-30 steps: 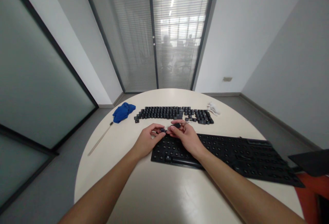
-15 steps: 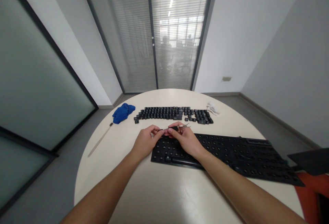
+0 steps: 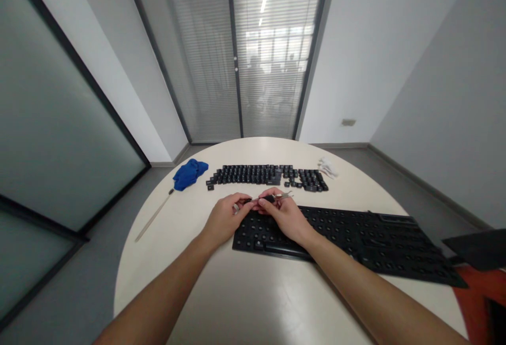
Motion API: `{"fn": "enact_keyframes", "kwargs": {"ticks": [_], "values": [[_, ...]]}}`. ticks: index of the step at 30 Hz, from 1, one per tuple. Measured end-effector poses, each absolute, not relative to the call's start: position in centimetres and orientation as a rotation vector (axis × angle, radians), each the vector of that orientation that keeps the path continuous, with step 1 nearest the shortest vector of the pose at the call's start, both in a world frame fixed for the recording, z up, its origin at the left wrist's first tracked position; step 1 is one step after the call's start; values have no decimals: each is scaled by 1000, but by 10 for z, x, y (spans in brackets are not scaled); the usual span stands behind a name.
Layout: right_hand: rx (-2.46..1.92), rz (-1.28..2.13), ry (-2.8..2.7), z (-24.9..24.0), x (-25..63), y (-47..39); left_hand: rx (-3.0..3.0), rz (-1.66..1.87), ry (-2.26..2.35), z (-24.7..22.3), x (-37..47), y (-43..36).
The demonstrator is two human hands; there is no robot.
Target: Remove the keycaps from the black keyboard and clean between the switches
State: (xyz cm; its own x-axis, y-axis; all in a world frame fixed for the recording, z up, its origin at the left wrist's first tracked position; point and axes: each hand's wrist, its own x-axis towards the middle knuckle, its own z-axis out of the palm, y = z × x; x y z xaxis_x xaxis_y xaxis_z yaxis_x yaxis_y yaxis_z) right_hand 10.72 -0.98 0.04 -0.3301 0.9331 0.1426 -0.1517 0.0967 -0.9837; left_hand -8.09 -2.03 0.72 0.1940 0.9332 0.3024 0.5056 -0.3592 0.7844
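Both my hands meet over the left end of a black keyboard base [image 3: 336, 223] whose keycaps are off. My left hand [image 3: 227, 216] is closed, pinching a small dark piece [image 3: 248, 200] that looks like a keycap, mostly hidden by the fingers. In my right hand [image 3: 286, 216] is a small tool [image 3: 269, 198] with a black middle. Thin metal prongs stick out of it to the right, and its other end points at the left fingertips. Beyond the hands, rows of loose black keycaps [image 3: 245, 174] lie in keyboard order.
A blue cloth [image 3: 190, 173] lies at the far left of the round white table [image 3: 237, 292]. Near it is a long thin-handled brush [image 3: 154, 216]. Crumpled white tissue [image 3: 327, 166] sits at the far right. A dark flat object [image 3: 478, 247] and something red stand beyond the right edge.
Both hands stay almost in the same place. The left fingers have shifted slightly around the small dark piece; the tool remains in the right hand.
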Motion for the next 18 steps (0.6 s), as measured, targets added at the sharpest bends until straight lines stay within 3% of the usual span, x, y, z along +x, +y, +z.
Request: {"fn": "enact_keyframes", "kwargs": {"ticks": [11,18], "values": [[-729,1383,-1627,5,106,-20,1518,1198,1250,0,-89,-5],[-796,1255,-1689,3,106,-20,1790,1292,1364,-10,-102,2]]}}
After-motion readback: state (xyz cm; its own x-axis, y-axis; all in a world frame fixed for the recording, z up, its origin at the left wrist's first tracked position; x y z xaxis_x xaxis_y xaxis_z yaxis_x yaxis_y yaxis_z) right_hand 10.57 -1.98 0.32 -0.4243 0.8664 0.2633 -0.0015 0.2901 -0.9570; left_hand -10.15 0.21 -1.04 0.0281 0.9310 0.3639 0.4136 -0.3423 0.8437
